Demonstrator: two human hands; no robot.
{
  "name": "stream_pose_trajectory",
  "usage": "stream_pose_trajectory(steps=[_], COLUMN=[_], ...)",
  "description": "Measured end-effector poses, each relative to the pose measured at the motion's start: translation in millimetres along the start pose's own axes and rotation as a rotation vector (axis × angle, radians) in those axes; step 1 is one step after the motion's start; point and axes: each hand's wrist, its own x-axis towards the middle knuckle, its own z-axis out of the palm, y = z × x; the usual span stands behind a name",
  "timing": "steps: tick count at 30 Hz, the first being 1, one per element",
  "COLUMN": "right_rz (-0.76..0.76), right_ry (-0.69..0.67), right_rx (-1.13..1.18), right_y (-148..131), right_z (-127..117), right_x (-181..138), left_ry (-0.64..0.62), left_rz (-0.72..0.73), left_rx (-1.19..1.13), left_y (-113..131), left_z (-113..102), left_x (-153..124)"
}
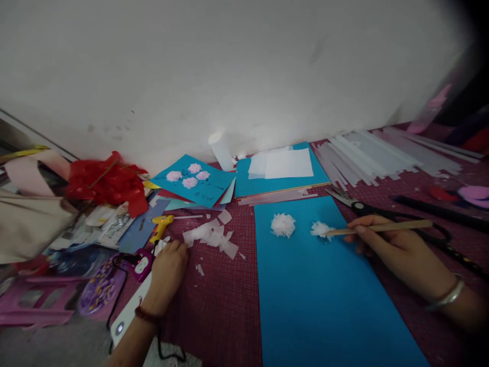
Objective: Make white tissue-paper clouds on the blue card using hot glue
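My right hand (393,250) pinches a slim wooden stick (405,225). The stick's tip reaches a small white ruffled paper tuft (320,229) on a large blue sheet (301,300). To the left on that sheet sits a rounder white ruffled paper flower (283,225). My left hand (170,270) is lowered over the far end of a white power strip (132,311), with its fingers bent down and their tips hidden. Just beyond it lies a yellow glue gun (161,228). Cut white paper pieces (214,237) are scattered to the hand's right.
Black-handled scissors (367,208) lie beyond my right hand. White paper strips (367,155) are spread at the back right. White squares (289,164) rest on blue sheets behind. A card with pink flowers (194,181) and red plastic (107,178) are at left, against the wall (229,66).
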Motion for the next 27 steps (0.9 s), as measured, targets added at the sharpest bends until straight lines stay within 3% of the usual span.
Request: stream_pose_trajectory(steps=[7, 11, 14, 17, 24, 27], right_rz=[0.017, -0.006, -0.03, -0.035, -0.053, -0.058], right_ry=[0.013, 0.014, 0.053, 0.067, 0.047, 0.045], right_rx=[-0.001, 0.025, 0.043, 0.11, 0.205, 0.198], right_y=[5, 3, -2, -7, -2, -1], right_z=[-1, 1, 5, 9, 12, 13], right_x=[-1, 1, 1, 0, 7, 7], left_ry=[0.053, 0.004, -0.133, -0.216, -0.291, -0.328], left_rz=[-0.049, -0.209, -0.208, -0.048, 0.62, 0.823], left_rx=[-0.152, -0.759, -1.114, -1.143, -0.833, -0.651], left_y=[-9, 3, 30, 68, 173, 214], left_z=[1, -21, -43, -60, -86, -93], left_x=[7, 4, 7, 20, 59, 65])
